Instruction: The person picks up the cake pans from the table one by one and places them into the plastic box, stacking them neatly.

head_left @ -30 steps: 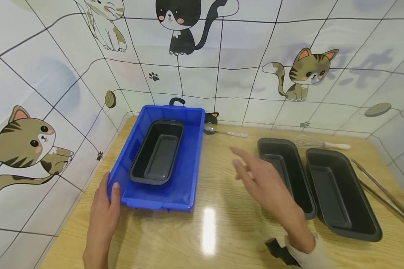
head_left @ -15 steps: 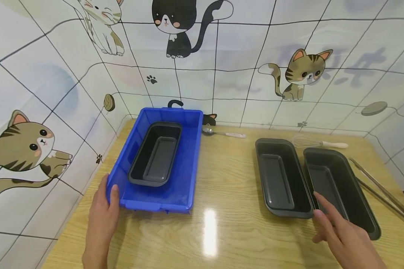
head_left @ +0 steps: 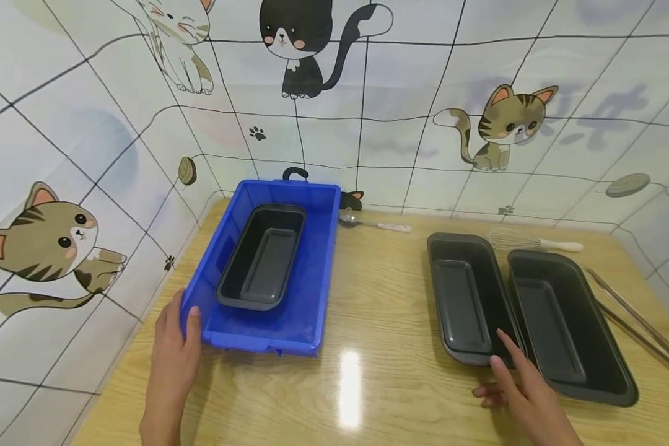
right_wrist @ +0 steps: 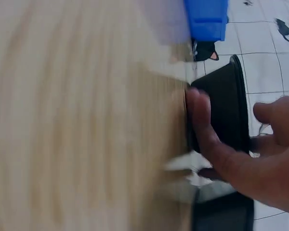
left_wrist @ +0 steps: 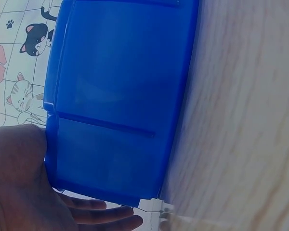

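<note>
My left hand (head_left: 174, 359) holds the front left corner of a blue plastic bin (head_left: 312, 297), its thumb over the rim and its fingers along the outer side. A dark loaf pan (head_left: 261, 257) lies inside that bin. In the left wrist view the bin's wall (left_wrist: 115, 96) fills the middle, with straight fingers (left_wrist: 106, 216) showing past its end. On the right, my right hand (head_left: 521, 384) hovers with spread fingers at the near end of a second loaf pan (head_left: 459, 297). A third loaf pan (head_left: 557, 328) stands right beside it.
At the back lie a spoon (head_left: 376, 224) near the bin and a whisk (head_left: 535, 241) behind the pans. Metal tongs (head_left: 641, 328) lie at the far right. A cat-patterned tiled wall (head_left: 401, 136) borders the wooden table (head_left: 379, 310).
My right hand came away from over the middle of the table to the right, then shifted left to the near end of the second loaf pan. The left hand stays on the bin.
</note>
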`<state>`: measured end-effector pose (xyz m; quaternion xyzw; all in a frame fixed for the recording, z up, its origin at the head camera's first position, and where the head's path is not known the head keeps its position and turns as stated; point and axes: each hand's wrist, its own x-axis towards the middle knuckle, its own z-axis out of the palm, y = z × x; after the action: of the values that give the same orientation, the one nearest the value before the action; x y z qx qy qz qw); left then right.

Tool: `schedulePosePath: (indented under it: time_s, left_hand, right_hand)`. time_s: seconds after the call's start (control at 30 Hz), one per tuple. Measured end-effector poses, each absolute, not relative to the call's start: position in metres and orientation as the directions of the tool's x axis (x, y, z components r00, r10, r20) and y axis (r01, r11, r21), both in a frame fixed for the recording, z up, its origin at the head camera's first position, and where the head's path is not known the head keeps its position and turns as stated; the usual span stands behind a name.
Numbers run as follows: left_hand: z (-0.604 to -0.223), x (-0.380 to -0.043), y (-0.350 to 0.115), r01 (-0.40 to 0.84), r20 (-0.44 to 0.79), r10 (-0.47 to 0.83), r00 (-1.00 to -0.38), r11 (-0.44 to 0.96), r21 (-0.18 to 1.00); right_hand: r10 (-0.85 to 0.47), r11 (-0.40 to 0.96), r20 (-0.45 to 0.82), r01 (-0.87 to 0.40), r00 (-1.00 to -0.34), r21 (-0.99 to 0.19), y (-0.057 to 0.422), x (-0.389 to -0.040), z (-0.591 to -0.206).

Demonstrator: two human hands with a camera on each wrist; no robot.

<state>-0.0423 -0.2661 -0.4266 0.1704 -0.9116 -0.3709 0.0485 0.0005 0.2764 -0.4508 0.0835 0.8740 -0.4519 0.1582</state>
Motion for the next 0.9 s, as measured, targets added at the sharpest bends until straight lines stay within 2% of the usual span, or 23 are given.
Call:
schedulePosePath:
  time_s: [0.23, 0.43, 0.67, 0.77, 0.8, 0.87, 0.9]
  left_hand:
    - [-0.424, -0.043, -0.264, -0.299, -0.052, -0.365, -0.93, 0.666, 0.684]
    - [-0.424, -0.043, -0.265, -0.301, -0.052, -0.368, -0.929, 0.665, 0.683]
    - [-0.426, -0.043, -0.265, -0.309, -0.059, -0.374, -0.926, 0.655, 0.69]
    - [-0.427, -0.043, -0.265, -0.311, -0.057, -0.38, -0.923, 0.652, 0.691]
    - [-0.427, -0.042, -0.265, -0.31, -0.056, -0.38, -0.923, 0.651, 0.692]
    - [-0.427, -0.042, -0.265, -0.307, -0.052, -0.379, -0.924, 0.652, 0.693]
    - [-0.428, -0.042, -0.265, -0.305, -0.05, -0.379, -0.924, 0.652, 0.694]
  right_hand:
    - [0.008, 0.533, -0.254, 0.219, -0.967, -0.817, 0.278, -0.005, -0.466]
    - [-0.017, 0.279, -0.201, 0.188, -0.98, -0.942, 0.278, -0.01, -0.48]
    - [0.091, 0.169, -0.119, 0.134, -0.989, -0.976, 0.277, -0.013, -0.493]
    - [0.128, 0.069, -0.078, 0.087, -0.989, -0.994, 0.271, -0.015, -0.497]
    - [0.135, -0.003, -0.074, 0.074, -0.988, -0.997, 0.268, -0.016, -0.497]
    - [0.172, -0.026, -0.084, 0.081, -0.982, -0.996, 0.262, -0.015, -0.496]
    - [0.205, 0.014, -0.102, 0.107, -0.973, -0.994, 0.259, -0.015, -0.495]
